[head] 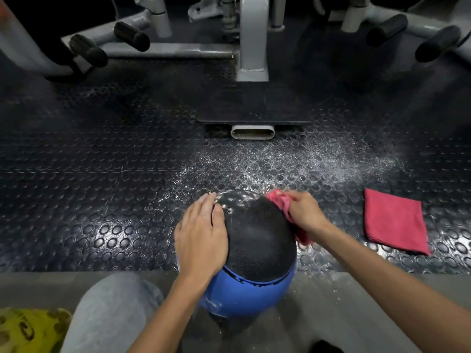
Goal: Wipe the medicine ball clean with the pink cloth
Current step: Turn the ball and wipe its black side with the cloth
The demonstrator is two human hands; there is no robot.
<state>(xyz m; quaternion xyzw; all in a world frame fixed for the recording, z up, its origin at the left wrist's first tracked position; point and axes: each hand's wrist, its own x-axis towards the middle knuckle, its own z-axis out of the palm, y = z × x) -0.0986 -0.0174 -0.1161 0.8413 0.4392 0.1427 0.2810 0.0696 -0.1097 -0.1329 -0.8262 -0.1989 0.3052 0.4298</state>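
Note:
A black and blue medicine ball (257,250) sits low in the middle of the view, its far top wet and shiny. My left hand (201,238) lies flat on the ball's left side with straight fingers. My right hand (305,212) grips a bunched pink cloth (283,203) against the ball's upper right side; part of the cloth hangs below my wrist.
A second pink cloth (395,221) lies folded on the studded black rubber floor (102,174) to the right. White powder or droplets speckle the floor beyond the ball. A grey gym machine frame (251,47) stands at the back. My knee in grey trousers (109,314) is at lower left.

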